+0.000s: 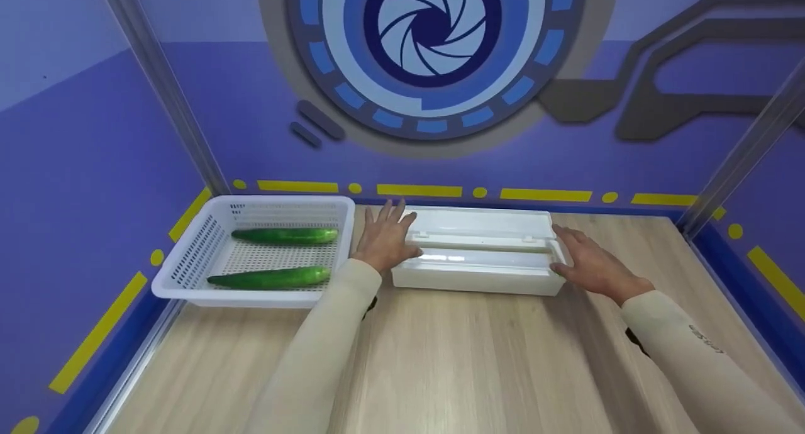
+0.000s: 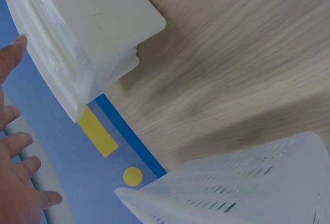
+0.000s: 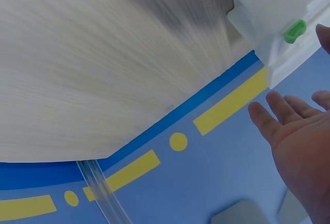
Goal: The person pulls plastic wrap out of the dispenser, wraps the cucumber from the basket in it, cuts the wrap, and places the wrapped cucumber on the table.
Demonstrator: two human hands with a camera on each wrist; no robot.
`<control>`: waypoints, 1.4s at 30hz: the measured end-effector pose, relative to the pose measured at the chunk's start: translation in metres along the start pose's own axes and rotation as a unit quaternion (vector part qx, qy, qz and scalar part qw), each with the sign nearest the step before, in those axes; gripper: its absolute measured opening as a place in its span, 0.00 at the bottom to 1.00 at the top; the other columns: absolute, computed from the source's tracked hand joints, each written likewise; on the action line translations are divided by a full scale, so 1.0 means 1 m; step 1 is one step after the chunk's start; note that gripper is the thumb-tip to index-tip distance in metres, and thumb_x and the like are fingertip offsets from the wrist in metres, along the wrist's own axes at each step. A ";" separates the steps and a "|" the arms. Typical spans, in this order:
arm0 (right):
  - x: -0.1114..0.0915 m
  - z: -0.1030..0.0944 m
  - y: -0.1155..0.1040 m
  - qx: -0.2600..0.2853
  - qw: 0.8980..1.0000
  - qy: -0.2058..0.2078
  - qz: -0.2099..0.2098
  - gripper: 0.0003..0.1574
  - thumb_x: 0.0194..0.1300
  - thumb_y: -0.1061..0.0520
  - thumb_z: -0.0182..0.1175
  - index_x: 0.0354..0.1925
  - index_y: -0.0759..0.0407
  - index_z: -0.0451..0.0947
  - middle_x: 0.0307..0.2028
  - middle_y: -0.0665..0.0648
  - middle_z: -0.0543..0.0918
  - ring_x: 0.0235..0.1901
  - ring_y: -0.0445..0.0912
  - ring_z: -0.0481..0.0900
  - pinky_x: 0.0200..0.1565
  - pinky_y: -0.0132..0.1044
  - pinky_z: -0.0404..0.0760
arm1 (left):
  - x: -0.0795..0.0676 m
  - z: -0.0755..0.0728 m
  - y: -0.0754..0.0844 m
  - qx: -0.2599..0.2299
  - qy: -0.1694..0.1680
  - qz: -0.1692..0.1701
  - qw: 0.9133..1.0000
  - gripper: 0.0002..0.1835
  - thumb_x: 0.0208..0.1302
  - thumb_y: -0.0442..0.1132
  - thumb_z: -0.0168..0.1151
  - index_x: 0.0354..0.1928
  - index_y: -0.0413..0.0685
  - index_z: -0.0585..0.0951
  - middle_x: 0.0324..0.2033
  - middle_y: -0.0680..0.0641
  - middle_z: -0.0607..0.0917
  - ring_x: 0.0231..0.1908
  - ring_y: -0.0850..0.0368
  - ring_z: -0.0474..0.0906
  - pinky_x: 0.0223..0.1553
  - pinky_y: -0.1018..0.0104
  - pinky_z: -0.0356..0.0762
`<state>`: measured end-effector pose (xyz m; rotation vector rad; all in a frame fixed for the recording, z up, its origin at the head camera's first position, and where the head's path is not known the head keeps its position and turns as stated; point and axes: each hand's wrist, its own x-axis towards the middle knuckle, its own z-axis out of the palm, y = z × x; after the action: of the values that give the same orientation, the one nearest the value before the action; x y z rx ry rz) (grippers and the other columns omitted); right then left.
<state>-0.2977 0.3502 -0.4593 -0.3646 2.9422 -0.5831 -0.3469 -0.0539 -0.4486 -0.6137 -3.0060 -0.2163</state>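
Observation:
A long white cling film dispenser box [image 1: 478,283] rests on the wooden table, its lid [image 1: 481,222] tilted back. Inside lies a shiny roll of film [image 1: 484,258]. My left hand [image 1: 385,238], fingers spread, is at the box's left end; its thumb reaches over the near left corner. At the right end is my right hand [image 1: 591,263], fingers extended and thumb near the front corner; whether it touches the box I cannot tell. The right wrist view shows a small green piece [image 3: 295,31] on the box, close to the right thumb.
Left of the box stands a white perforated basket [image 1: 251,300] holding two cucumbers, a far one [image 1: 286,236] and a near one [image 1: 270,278]. Blue-purple panels [image 1: 471,170] with yellow markings enclose the table [image 1: 471,365] at the back and sides, with metal posts at the corners.

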 end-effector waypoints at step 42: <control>0.015 0.013 -0.013 -0.111 0.984 0.051 -0.129 0.07 0.62 0.73 0.69 0.37 0.65 0.87 0.34 0.56 0.85 0.39 0.53 0.80 0.43 0.52 0.85 | -0.006 0.025 0.000 -0.059 0.053 0.027 0.996 0.07 0.76 0.32 0.64 0.46 0.42 0.91 0.41 0.46 0.91 0.45 0.51 0.88 0.47 0.61 0.86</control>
<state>-0.3069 0.3300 -0.4673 -0.7712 3.0896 -0.3048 -0.3422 -0.0521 -0.4741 -0.6699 -2.8860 -0.4128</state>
